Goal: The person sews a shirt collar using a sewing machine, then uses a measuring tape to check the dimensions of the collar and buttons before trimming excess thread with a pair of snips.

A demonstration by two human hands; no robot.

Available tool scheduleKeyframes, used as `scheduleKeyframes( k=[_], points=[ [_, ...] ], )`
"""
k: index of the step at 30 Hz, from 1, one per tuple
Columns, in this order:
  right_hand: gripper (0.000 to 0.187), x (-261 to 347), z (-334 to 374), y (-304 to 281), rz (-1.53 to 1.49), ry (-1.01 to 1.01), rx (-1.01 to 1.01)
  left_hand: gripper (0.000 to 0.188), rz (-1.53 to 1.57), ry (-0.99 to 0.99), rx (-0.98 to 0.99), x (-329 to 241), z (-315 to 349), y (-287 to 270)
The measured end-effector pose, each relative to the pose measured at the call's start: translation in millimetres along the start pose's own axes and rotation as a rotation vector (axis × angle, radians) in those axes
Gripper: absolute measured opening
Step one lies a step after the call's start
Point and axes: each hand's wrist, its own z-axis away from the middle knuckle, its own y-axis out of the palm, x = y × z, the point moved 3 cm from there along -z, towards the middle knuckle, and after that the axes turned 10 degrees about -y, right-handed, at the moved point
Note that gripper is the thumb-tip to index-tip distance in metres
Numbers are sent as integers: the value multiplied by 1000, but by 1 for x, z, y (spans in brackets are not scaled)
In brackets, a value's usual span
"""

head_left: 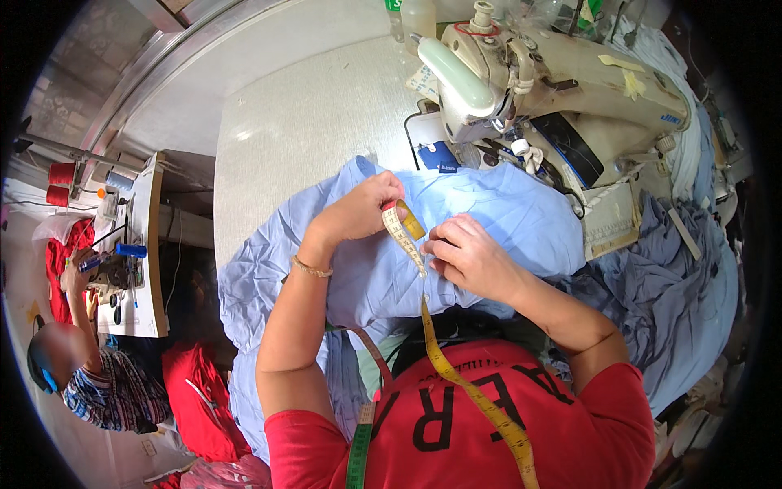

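My left hand [368, 205] is closed on a tape measure [405, 243], whose yellow and whitish strip loops at the fingers. One length of it runs down over my red shirt; a green part hangs farther left. Beside the strip, my right hand [466, 254] has its fingers curled together over the cloth. What its fingertips grip, if anything, is hidden. Beneath both hands a light blue garment [521, 208] with small buttons lies rumpled across the table edge and my lap.
A sewing machine [570, 77] stands at the back right of the pale table [301, 114], with small tools and a blue packet [437, 156] near it. Dark grey-blue cloth [652, 285] is heaped at right. At far left another person [114, 391] works at a second machine table.
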Motion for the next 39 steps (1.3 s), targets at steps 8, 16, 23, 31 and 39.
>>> scheduleKeyframes(
  k=[8,16,23,31,39],
  points=[
    [32,-2,-5,-1,115,21,75,16,-108,34,-44,-5,-2,2],
    [30,-4,-5,-1,88,17,42,15,252,-194,-220,-3,2,-12],
    [29,-3,-4,-1,71,28,43,14,238,-212,-330,9,-6,-14],
    [29,-4,-3,-2,57,28,46,17,175,-267,-262,7,-18,-17],
    [28,-6,-1,-1,45,15,44,18,128,-254,-269,8,-20,-16]
  ],
)
